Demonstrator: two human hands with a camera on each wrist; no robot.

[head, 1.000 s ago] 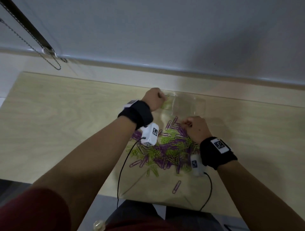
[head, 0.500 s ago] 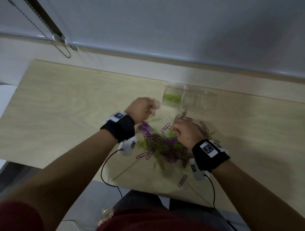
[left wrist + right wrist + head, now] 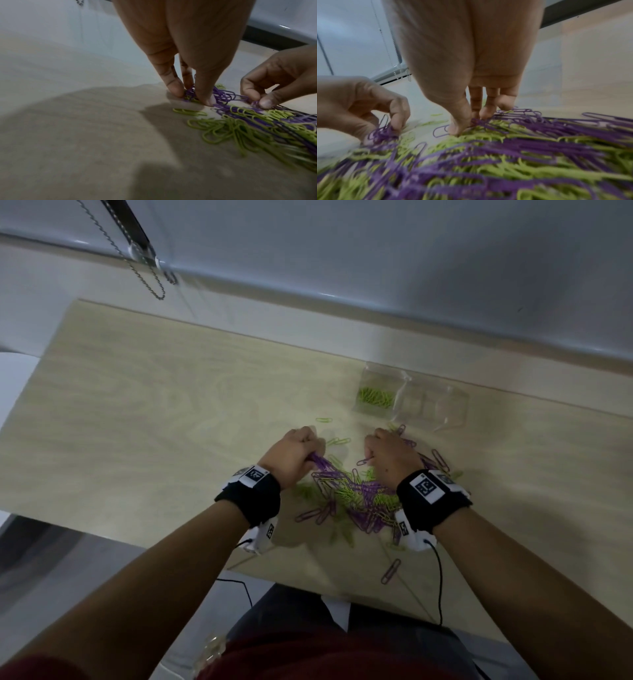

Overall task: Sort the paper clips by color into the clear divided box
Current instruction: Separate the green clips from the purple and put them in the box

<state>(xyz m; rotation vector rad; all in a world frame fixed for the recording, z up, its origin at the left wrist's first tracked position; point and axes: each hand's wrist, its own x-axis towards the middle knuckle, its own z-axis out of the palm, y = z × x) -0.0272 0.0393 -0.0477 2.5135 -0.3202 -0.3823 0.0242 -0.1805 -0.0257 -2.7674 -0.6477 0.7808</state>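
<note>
Both hands down at the far edge of the pile of paper clips (image 3: 352,498), green and purple mixed together on the wooden table (image 3: 137,412). Left hand (image 3: 293,455) pinching a small bunch of purple clips (image 3: 190,93) between thumb and fingertips, at the pile's far left corner. Right hand (image 3: 388,460) curled over the pile's far side, thumb and fingertips (image 3: 458,125) closed on purple clips there.

Clear divided box (image 3: 411,398) standing beyond the pile, toward the wall, slightly right of the hands. Green clips (image 3: 375,398) lying in its left section; the other sections apparently bare, though glare makes that hard to confirm. Probably purple being gathered now for one of those sections, with both hands working so that tangled clips come apart.

A few stray green clips (image 3: 337,441) lying between the pile and the box, and one purple clip (image 3: 390,571) on the near side of the pile, by the table edge.

From the head camera, only knuckles and backs of hands; grips hidden. From the left wrist, the pinch on the purple bunch plainly shown, with a green clip or two seemingly caught underneath. From the right wrist, the tangle up close, purple and green strands interlocked, but no box at all.
</note>
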